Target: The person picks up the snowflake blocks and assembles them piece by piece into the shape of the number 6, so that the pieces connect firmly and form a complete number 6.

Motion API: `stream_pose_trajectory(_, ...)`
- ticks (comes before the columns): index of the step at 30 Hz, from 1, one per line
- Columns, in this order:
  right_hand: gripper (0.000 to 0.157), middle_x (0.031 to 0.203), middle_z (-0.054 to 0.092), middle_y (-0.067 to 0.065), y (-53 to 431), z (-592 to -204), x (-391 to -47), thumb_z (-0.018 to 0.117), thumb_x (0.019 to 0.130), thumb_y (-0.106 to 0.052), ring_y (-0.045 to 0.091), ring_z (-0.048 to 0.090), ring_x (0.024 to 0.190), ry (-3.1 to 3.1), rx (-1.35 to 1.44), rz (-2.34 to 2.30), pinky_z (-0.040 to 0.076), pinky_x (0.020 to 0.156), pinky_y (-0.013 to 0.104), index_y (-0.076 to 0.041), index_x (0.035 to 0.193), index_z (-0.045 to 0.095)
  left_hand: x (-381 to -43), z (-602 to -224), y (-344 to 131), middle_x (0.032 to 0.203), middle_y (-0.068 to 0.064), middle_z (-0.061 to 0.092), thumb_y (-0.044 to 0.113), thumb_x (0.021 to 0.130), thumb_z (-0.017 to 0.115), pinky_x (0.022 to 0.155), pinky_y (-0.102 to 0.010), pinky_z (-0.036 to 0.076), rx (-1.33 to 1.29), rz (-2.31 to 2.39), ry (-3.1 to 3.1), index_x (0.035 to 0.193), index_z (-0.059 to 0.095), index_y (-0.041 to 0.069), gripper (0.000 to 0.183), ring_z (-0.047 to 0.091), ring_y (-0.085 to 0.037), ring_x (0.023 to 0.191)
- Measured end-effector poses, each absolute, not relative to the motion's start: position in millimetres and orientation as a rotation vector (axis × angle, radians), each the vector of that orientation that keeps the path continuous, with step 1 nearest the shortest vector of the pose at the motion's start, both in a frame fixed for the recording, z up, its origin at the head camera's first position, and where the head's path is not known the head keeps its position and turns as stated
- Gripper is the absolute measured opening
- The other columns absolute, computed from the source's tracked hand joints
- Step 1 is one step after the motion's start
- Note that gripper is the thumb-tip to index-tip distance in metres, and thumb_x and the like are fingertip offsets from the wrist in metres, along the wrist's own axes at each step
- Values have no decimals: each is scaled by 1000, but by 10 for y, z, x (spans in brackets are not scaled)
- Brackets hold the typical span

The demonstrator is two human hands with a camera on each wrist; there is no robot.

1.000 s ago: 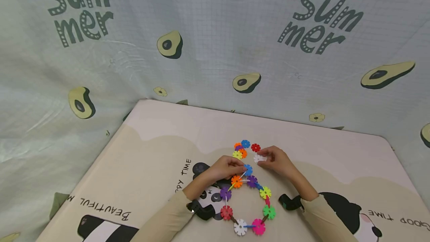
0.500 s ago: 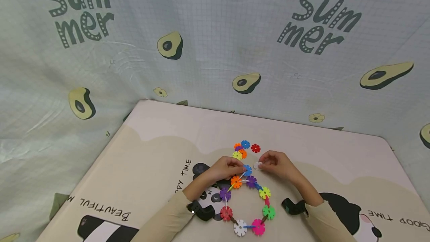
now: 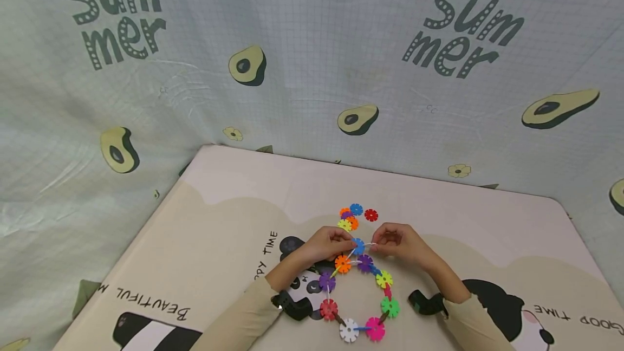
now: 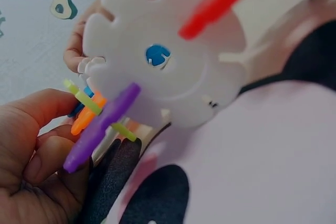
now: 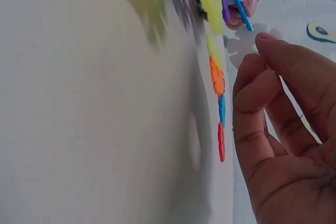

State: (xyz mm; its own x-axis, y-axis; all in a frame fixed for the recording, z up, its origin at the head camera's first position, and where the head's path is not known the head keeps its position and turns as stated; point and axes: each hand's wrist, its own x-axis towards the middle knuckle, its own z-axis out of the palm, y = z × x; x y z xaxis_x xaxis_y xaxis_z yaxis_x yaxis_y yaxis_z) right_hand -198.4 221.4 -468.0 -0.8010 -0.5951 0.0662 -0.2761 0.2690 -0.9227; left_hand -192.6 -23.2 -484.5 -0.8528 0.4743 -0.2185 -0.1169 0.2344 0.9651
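White disc brought to the blue disc above a patterned surface point(image 3: 244, 188). The right hand point(image 3: 400, 242) pinches the white disc point(image 5: 247, 43) between thumb and curled fingers. One second earlier, this disc lies broadside to the head camera near the red disc point(image 3: 371, 215); now it appears edge-on, farther from the surface's far edge and just beside the blue disc point(image 3: 358, 246). Whether their slots engage cannot be told. The left hand point(image 3: 330, 244) is almost unchanged, its fingertips pinching the blue disc, which a thin white piece links to the orange disc point(image 3: 343, 264) of the ring of discs point(image 3: 375, 330). The ring keeps its place, as does the pile of loose discs point(image 3: 352, 223), which lies between the hands and the surface's far edge, with the red disc apart on the side toward the far right corner.
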Motion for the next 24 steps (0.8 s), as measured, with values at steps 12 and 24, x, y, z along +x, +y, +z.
stream_pose_trajectory(12,8,79,66,11,2145,-4720,-1996,73,84,1,7,58,66,2310,-916,-1532,54,63,22,1,88,67,-1940,-4857,-250,59,6,51,17,93,66,48,-17,36,370,1660,2001,101,69,-7,25,40,-5,48)
stream_pose_trajectory(24,9,78,65,8,2075,-4720,-2000,75,82,1,7,57,66,2378,-993,-1455,54,63,22,0,87,67,-1922,-4863,-242,63,5,55,12,91,67,48,-18,36,351,1681,2017,99,68,-8,22,40,-5,49)
